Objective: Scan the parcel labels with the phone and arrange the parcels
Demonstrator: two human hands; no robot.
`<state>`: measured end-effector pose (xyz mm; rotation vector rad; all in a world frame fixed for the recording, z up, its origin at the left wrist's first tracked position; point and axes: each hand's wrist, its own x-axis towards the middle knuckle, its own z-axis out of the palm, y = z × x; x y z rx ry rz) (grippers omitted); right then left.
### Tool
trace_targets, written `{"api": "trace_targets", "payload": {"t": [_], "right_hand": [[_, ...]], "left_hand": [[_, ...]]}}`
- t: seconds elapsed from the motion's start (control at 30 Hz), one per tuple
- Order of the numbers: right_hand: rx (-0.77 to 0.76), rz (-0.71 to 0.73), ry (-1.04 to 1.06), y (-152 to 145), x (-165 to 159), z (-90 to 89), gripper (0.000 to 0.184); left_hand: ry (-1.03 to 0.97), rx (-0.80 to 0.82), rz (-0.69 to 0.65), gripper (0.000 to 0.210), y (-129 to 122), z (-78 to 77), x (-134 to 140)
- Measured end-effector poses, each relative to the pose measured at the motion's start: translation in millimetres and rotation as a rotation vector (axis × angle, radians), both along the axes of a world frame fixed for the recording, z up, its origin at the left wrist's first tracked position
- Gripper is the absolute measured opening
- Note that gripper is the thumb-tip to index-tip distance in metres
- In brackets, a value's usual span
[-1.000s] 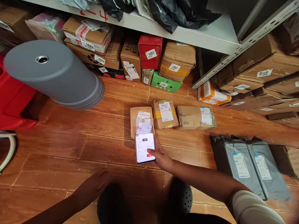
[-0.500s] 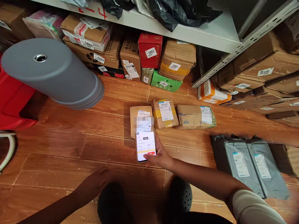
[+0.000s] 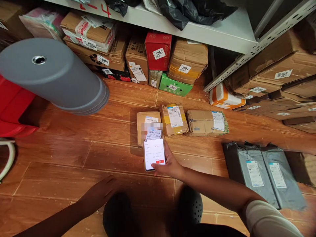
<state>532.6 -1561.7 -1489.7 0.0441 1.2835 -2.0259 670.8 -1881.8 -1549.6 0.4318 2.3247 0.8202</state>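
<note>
My right hand (image 3: 170, 164) is closed around a smartphone (image 3: 154, 151), its thumb over the lower part of the lit screen. The upper screen shows a parcel label, partly blurred out; below are lines of text and a red button. Just beyond the phone lies a small cardboard box (image 3: 140, 126), partly covered by it. To its right are a taped cardboard box (image 3: 181, 130) with a shipping label and a longer cardboard box (image 3: 201, 123). My left hand (image 3: 105, 189) hangs beside my left knee, holding nothing, its thumb apart from the dimly lit fingers.
Two grey plastic mailers (image 3: 259, 177) lie on the wooden floor at the right. A grey cylindrical bin (image 3: 71, 79) and a red plastic piece (image 3: 14, 112) are at the left. Numbered parcels, including a red box (image 3: 158, 51), line the floor under a white shelf (image 3: 222, 34). More cartons (image 3: 276, 69) are stacked right.
On the phone screen, the small dark pop-up and yellow bar have gone, and the label in its upper part looks different. Both hands and the boxes stay nearly in place.
</note>
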Motion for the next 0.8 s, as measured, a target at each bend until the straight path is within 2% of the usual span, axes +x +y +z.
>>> {"api": "trace_targets", "payload": {"t": [0.13, 0.27, 0.43, 0.6, 0.8], "right_hand": [[-0.03, 0.007, -0.006, 1.0, -0.6, -2.2, 0.1], [-0.025, -0.01, 0.004, 0.8, -1.4, -2.2, 0.096], [-0.029, -0.008, 0.004, 1.8, -1.5, -1.5, 0.091], [-0.109, 0.038, 0.008, 11.2, 0.0, -2.6, 0.096], [-0.188, 0.071, 0.003, 29.9, 7.5, -1.5, 0.079]], "left_hand": [[-0.063, 0.002, 0.019, 0.027, 3.6, 2.5, -3.3], [-0.051, 0.001, 0.033, 0.025, 4.4, 2.8, -3.6], [-0.022, -0.033, 0.02, 0.026, 1.7, -1.8, -1.0], [-0.02, -0.031, 0.017, 0.028, -1.6, -11.0, 1.7], [-0.075, -0.006, -0.024, 0.03, -1.2, -20.9, -0.9]]}}
